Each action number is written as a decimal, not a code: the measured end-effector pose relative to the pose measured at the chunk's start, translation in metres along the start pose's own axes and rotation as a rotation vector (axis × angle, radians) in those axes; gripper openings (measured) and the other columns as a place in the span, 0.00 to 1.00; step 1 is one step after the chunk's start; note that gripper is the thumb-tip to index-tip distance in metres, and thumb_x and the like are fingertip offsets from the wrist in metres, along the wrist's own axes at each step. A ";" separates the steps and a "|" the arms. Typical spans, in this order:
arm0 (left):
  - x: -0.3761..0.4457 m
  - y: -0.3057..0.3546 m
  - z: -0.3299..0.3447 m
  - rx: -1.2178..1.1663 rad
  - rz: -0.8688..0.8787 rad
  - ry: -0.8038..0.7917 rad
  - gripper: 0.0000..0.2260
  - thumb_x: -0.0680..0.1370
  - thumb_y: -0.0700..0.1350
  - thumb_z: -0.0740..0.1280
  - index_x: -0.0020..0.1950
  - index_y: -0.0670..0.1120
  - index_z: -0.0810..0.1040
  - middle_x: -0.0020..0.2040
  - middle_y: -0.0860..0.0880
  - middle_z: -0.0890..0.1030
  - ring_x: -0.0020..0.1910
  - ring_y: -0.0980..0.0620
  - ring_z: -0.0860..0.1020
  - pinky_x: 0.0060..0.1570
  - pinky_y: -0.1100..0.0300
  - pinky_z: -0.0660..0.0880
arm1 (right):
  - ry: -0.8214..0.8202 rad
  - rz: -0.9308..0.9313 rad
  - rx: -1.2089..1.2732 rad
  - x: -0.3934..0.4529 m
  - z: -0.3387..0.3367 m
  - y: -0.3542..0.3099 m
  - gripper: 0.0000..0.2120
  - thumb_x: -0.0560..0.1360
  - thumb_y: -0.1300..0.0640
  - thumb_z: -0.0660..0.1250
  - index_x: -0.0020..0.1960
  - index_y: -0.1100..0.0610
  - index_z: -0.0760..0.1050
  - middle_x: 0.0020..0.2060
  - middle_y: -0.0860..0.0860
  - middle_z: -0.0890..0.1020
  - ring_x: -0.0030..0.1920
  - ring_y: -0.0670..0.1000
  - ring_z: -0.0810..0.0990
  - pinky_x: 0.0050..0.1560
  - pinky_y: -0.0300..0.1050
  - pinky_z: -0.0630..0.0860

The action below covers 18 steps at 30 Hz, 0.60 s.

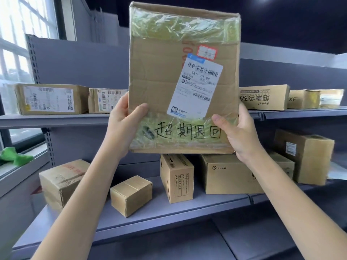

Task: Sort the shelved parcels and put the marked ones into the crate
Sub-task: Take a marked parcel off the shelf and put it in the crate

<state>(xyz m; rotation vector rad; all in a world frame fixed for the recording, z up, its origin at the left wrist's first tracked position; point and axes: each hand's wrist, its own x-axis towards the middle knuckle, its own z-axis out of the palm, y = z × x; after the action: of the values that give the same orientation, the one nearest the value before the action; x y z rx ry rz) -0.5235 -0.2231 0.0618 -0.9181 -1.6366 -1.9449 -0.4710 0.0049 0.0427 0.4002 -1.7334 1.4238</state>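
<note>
A large flat cardboard parcel (159, 76) is held up in front of the shelves, its face toward me. It carries a white shipping label, a small red-bordered sticker, clear tape at top and bottom, and black handwritten characters across the lower tape. My left hand (124, 126) grips its lower left edge, thumb on the front. My right hand (238, 134) grips the lower right edge, thumb near the writing. No crate is in view.
The upper shelf (56, 120) holds labelled boxes (51, 99) at left and printed boxes (263, 97) at right. The lower shelf (169, 212) carries several boxes, among them a small plain one (131, 195) and a PICO box (227, 174). Window at far left.
</note>
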 end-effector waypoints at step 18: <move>-0.063 -0.009 0.156 0.044 -0.088 0.070 0.13 0.77 0.37 0.63 0.56 0.55 0.75 0.50 0.52 0.83 0.48 0.57 0.82 0.50 0.61 0.78 | -0.058 0.033 -0.027 -0.027 -0.163 0.013 0.25 0.67 0.54 0.74 0.61 0.46 0.68 0.56 0.44 0.80 0.57 0.41 0.78 0.59 0.36 0.74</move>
<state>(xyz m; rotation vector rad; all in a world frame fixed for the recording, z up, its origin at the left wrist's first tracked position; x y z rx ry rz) -0.4545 -0.0745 0.0227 -0.7648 -1.6988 -1.9679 -0.3989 0.1519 0.0142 0.4035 -1.8112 1.4233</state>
